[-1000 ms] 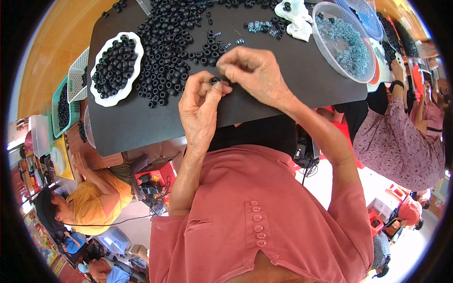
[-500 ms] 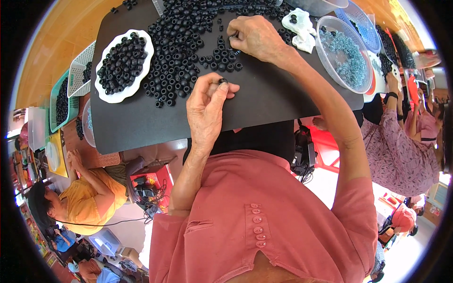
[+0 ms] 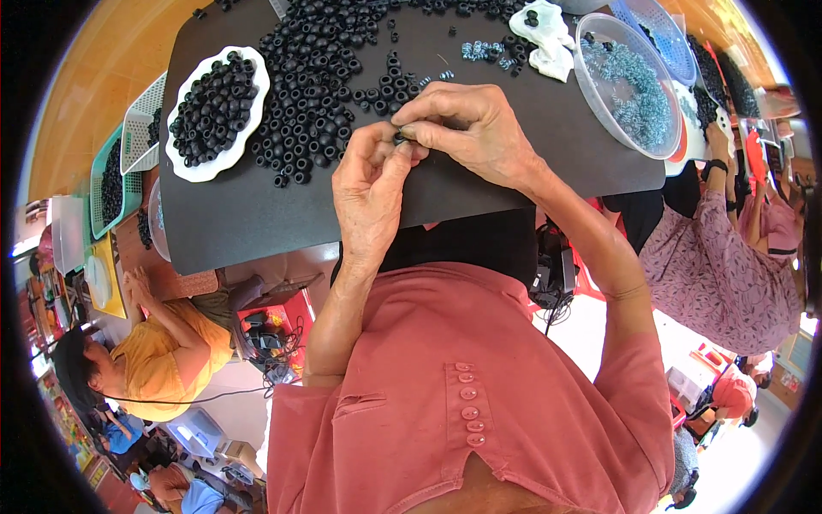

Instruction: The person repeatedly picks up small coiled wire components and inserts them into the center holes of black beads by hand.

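Observation:
Over the near middle of the dark table point(image 3: 257, 224), both my hands meet fingertip to fingertip. My left hand point(image 3: 370, 184) is closed, pinching a small round black plastic piece point(image 3: 399, 138) between thumb and fingers. Thumb and index finger of my right hand point(image 3: 475, 133) are pinched at the top of that same piece; whatever they grip there is hidden. Just beyond the hands lies a heap of black pieces with holes point(image 3: 312, 103), spread toward the far edge. Several small bluish coil springs point(image 3: 479, 51) lie among black pieces at the far right.
A white scalloped plate point(image 3: 201, 171) piled with black pieces stands at the left. At the right are a clear bowl of bluish springs point(image 3: 634, 94), a crumpled white cloth point(image 3: 555, 62) and a blue basket point(image 3: 664, 38). Other people sit to both sides, one in yellow point(image 3: 167, 347).
My right hand has come from the far pile down to my left hand, and their fingertips now touch around the black piece. The springs it covered show now. My left hand has hardly moved.

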Motion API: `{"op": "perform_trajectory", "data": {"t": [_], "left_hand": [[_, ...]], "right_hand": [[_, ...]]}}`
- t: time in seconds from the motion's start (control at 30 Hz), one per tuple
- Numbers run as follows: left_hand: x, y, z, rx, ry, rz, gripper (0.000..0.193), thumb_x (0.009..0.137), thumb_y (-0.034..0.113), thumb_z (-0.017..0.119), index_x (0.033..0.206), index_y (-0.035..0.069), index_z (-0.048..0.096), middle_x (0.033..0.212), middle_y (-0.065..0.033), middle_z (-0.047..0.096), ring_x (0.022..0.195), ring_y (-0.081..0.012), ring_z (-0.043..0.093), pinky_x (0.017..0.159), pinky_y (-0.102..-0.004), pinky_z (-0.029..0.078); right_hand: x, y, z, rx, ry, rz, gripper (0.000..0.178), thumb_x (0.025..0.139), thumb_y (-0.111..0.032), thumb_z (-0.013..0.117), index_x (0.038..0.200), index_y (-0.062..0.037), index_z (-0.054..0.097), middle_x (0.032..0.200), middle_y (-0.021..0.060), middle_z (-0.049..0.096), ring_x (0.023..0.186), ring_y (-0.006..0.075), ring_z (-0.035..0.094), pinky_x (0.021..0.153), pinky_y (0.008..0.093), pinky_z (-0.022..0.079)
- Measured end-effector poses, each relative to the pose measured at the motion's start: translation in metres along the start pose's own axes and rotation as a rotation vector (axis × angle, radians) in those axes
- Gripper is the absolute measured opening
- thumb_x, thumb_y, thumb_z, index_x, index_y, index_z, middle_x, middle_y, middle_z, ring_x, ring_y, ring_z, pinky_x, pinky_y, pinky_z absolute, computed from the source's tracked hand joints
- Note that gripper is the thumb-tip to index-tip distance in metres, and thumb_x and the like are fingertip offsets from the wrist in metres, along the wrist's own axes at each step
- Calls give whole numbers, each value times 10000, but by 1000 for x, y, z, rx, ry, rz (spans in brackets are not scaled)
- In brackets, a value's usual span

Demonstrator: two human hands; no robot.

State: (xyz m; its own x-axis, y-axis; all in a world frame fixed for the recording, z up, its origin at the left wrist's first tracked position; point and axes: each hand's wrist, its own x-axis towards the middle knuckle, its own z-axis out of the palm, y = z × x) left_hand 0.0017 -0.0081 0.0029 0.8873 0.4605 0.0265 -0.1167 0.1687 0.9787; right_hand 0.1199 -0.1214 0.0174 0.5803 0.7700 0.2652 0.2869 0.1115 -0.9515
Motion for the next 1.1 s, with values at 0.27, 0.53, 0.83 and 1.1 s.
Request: {"op": "perform_trajectory", "data": {"t": [0.27, 0.53, 0.83, 1.1], "left_hand": [[-2, 0, 0, 38, -2, 17, 157, 913, 1, 559, 1069, -21, 553, 857, -19, 607, 837, -84, 599, 800, -238, 491], [-4, 2, 2, 7, -4, -4, 118, 904, -7, 563, 1022, -15, 557, 840, -11, 589, 830, -80, 593, 778, -230, 484], [-5, 5, 0, 42, -11, 10, 113, 904, -11, 545, 1017, -10, 551, 819, -9, 574, 822, -71, 578, 763, -221, 475], [-3, 2, -2, 65, -39, 52, 120, 902, -19, 518, 1017, -13, 550, 821, -16, 574, 807, -68, 571, 740, -217, 478]], "right_hand": [[-5, -2, 5, -67, 19, -107, 152, 826, 27, 609, 957, 15, 685, 867, 84, 636, 701, 134, 647, 630, 239, 535], [-12, 7, 6, 92, 66, 56, 112, 860, 3, 602, 943, 5, 677, 895, 69, 644, 723, 110, 635, 654, 228, 525], [-11, 9, 3, 85, 4, -72, 66, 817, 23, 639, 877, 0, 652, 863, 42, 627, 715, 92, 613, 616, 218, 484], [-11, 8, 6, -17, 34, -68, 51, 806, 14, 650, 853, -3, 639, 845, 42, 631, 683, 87, 576, 600, 228, 466]]}}
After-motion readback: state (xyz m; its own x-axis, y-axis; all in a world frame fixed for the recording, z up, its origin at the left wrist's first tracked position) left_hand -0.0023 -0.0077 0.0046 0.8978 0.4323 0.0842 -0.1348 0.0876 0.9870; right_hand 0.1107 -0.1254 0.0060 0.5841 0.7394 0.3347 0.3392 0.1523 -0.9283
